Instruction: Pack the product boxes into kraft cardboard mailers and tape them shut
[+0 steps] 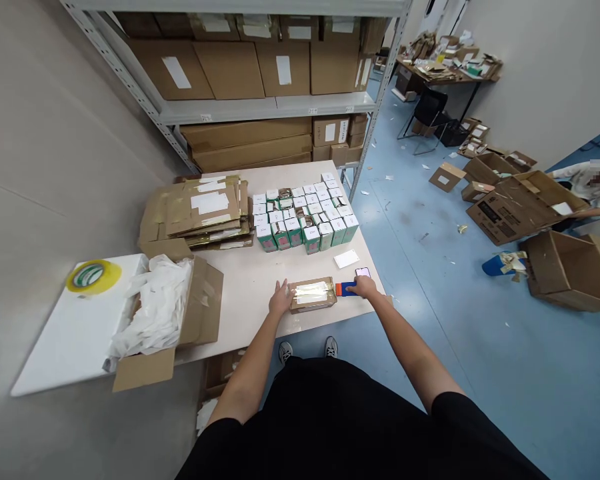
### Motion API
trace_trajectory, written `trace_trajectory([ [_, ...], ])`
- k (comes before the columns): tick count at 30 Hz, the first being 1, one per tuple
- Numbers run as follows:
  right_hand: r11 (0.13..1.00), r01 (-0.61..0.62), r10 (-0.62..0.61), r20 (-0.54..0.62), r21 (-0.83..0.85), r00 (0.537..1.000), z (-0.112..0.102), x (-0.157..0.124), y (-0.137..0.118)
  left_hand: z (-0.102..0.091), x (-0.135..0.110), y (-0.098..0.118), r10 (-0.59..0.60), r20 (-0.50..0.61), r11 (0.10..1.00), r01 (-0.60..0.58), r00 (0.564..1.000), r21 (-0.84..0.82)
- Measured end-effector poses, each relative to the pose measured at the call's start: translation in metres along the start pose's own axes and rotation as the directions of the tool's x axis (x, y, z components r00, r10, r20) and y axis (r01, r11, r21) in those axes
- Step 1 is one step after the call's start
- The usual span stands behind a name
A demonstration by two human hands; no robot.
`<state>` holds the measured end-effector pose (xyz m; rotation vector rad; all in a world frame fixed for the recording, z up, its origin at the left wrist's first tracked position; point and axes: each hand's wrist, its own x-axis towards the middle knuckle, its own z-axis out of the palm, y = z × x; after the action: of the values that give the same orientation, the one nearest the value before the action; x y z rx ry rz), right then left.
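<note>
Sm. cardboard box [312, 294] w/ shiny top on table [245, 273]. L hand [281, 300] against box's left end; can't tell if fingers grip. R hand [365, 287] grasping blue tool [349, 289] w/ orange tip, just right of box. Green-white cartons [325, 230] beyond box.

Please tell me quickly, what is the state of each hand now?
Left hand: open, at the left end of the small cardboard box.
Right hand: closed, holding the blue-and-orange tool.
</note>
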<state>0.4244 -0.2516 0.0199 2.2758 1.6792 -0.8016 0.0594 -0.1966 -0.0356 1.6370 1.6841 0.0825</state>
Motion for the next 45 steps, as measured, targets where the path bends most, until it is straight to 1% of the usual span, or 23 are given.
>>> trace_trajectory([
  [1, 1.000, -0.007, 0.007, -0.008, 0.008, 1.000, 0.003, -0.001, 0.000, 0.006, -0.001, -0.002, -0.040, -0.042, 0.997, 0.038, 0.998, -0.064],
  [3, 0.999, -0.027, 0.027, -0.014, 0.028, 1.000, 0.009, -0.005, 0.000, 0.017, -0.001, -0.006, -0.125, -0.026, 0.980, 0.119, 0.992, -0.161],
  [6, 0.997, -0.062, 0.062, -0.016, 0.055, 0.998, 0.015, -0.008, -0.003, 0.024, 0.002, -0.012, -0.106, -0.006, 0.973, 0.102, 0.994, -0.205],
  [11, 0.993, -0.098, 0.100, -0.032, 0.071, 0.994, 0.010, -0.017, -0.012, 0.016, 0.010, -0.023, -0.056, 0.033, 0.945, 0.064, 0.998, -0.320],
  [15, 0.991, -0.087, 0.093, -0.049, 0.105, 0.994, -0.001, -0.034, -0.026, 0.005, 0.011, -0.042, -0.029, 0.036, 0.931, 0.040, 0.999, -0.362],
  [17, 0.990, -0.044, 0.052, -0.058, 0.132, 0.997, -0.008, -0.045, -0.041, -0.002, 0.011, -0.057, -0.036, 0.056, 0.933, 0.054, 0.998, -0.355],
  [19, 0.988, 0.022, -0.010, -0.076, 0.155, 0.997, -0.015, -0.054, -0.064, -0.010, 0.011, -0.073, -0.085, 0.080, 0.939, 0.106, 0.993, -0.326],
  [22, 0.982, 0.114, -0.099, -0.104, 0.147, 0.990, -0.027, -0.063, -0.111, -0.025, 0.015, -0.093, -0.174, 0.079, 0.932, 0.190, 0.982, -0.310],
  [25, 0.986, 0.142, -0.134, -0.090, 0.089, 0.987, -0.036, -0.067, -0.162, -0.040, 0.018, -0.104, -0.232, 0.016, 0.921, 0.225, 0.973, -0.319],
  [27, 0.988, 0.144, -0.140, -0.067, 0.053, 0.988, -0.038, -0.069, -0.191, -0.050, 0.017, -0.105, -0.243, -0.042, 0.916, 0.214, 0.969, -0.340],
  [29, 0.988, 0.153, -0.152, -0.047, 0.026, 0.987, -0.036, -0.070, -0.216, -0.059, 0.011, -0.102, -0.197, -0.084, 0.913, 0.151, 0.977, -0.380],
  [30, 0.987, 0.162, -0.161, -0.043, 0.014, 0.986, -0.034, -0.070, -0.228, -0.064, 0.006, -0.099, -0.153, -0.094, 0.910, 0.103, 0.984, -0.403],
  [32, 0.984, 0.178, -0.179, -0.049, -0.013, 0.983, -0.027, -0.071, -0.249, -0.071, -0.003, -0.091, 0.001, -0.102, 0.890, -0.047, 0.995, -0.454],
  [33, 0.983, 0.184, -0.185, -0.055, -0.026, 0.981, -0.023, -0.071, -0.259, -0.074, -0.007, -0.087, 0.048, -0.082, 0.883, -0.081, 0.995, -0.463],
  [34, 0.982, 0.185, -0.187, -0.060, -0.037, 0.981, -0.020, -0.071, -0.268, -0.077, -0.011, -0.082, 0.062, -0.053, 0.885, -0.080, 0.997, -0.458],
  [36, 0.983, 0.179, -0.182, -0.065, -0.051, 0.981, -0.015, -0.071, -0.284, -0.081, -0.015, -0.076, 0.038, -0.029, 0.905, -0.046, 0.999, -0.423],
  [39, 0.985, 0.167, -0.170, -0.063, -0.046, 0.983, -0.011, -0.070, -0.298, -0.083, -0.016, -0.074, -0.030, -0.053, 0.918, 0.007, 0.998, -0.396],
  [42, 0.984, 0.170, -0.173, -0.068, -0.043, 0.983, -0.012, -0.070, -0.301, -0.080, -0.015, -0.076, -0.069, -0.097, 0.917, 0.025, 0.993, -0.398],
  [45, 0.986, 0.161, -0.163, -0.054, -0.038, 0.985, -0.016, -0.068, -0.294, -0.072, -0.015, -0.070, -0.091, -0.127, 0.916, 0.032, 0.988, -0.401],
])
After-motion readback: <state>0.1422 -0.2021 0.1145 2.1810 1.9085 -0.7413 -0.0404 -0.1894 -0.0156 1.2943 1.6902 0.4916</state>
